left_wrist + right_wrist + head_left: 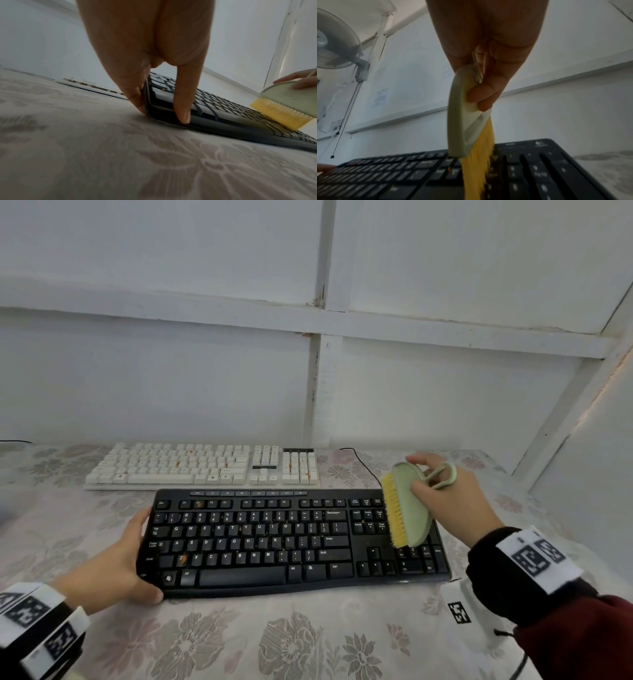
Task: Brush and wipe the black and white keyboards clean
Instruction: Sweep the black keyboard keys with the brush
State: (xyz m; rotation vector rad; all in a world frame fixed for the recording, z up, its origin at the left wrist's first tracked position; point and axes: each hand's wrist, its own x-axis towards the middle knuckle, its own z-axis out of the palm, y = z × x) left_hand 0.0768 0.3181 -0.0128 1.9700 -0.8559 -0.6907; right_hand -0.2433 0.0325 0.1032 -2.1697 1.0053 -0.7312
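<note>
A black keyboard [274, 542] lies on the flowered tablecloth, with orange crumbs on some keys. My left hand [126, 559] grips its left end [154, 102], thumb at the front corner and fingers along the side. My right hand [442, 491] holds a pale green brush [409, 505] with yellow bristles [477, 162]. The bristles rest on the keyboard [530, 173] between the navigation keys and the number pad. A white keyboard [205, 465] with orange stains lies behind the black one.
A black cable [363, 463] runs from behind the black keyboard toward the wall. A white panelled wall [308, 354] stands close behind. A clear item with a square marker [460, 611] sits at the front right. A wall fan [335, 40] hangs overhead.
</note>
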